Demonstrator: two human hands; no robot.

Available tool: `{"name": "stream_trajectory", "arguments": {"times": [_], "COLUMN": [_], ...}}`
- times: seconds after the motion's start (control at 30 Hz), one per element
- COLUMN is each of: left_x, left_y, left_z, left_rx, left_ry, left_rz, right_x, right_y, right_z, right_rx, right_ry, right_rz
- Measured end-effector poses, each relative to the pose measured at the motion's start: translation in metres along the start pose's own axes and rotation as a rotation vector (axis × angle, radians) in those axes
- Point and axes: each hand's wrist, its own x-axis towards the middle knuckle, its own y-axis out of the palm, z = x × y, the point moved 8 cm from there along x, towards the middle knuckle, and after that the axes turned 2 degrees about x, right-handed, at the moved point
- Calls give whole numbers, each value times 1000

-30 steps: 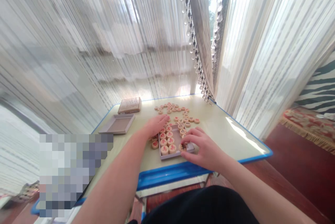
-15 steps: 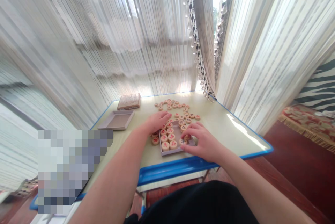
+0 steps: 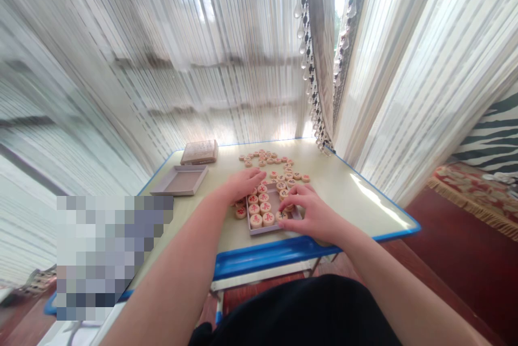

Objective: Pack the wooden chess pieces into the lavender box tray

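A shallow grey box (image 3: 265,231) on the table holds two columns of round wooden Chinese chess pieces (image 3: 264,207) with red characters. My right hand (image 3: 309,208) reaches over the box's right side, its thumb and fingers closed on a black-marked Chinese chess piece (image 3: 281,216) low in the box, beside the front red piece. Over the box's far left corner lies my left hand (image 3: 245,182), fingers stretched out and partly hiding the pieces below. More pieces (image 3: 283,194) sit at the box's right side, some of them behind my right fingers.
Loose pieces (image 3: 269,157) are spread across the table (image 3: 348,195) beyond the box, with a few left of it. A second shallow tray (image 3: 178,180) and a closed box (image 3: 199,151) rest at the far left. Sheer curtains (image 3: 226,92) hang behind.
The black-marked piece has shifted slightly left in the box, toward the front red piece, with my right fingers still on it. My left hand stays at the far corner. The view tilted slightly.
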Motion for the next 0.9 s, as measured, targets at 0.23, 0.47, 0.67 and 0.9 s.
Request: {"name": "stream_trajectory", "arguments": {"times": [0.23, 0.47, 0.67, 0.9], "left_x": [-1, -1, -2, 1], "left_y": [1, 1, 1, 4], "left_z": [0, -2, -3, 0], "left_rx": [4, 15, -7, 12], "left_ry": [18, 30, 34, 50], "left_rz": [5, 4, 13, 7], "right_x": [1, -4, -8, -9], "right_y": [3, 1, -2, -4], "right_z": [-2, 1, 11, 14], "right_rx": [-17, -31, -64, -80], "right_ry": [9, -21, -118, -169], "right_rz": [56, 51, 32, -1]}}
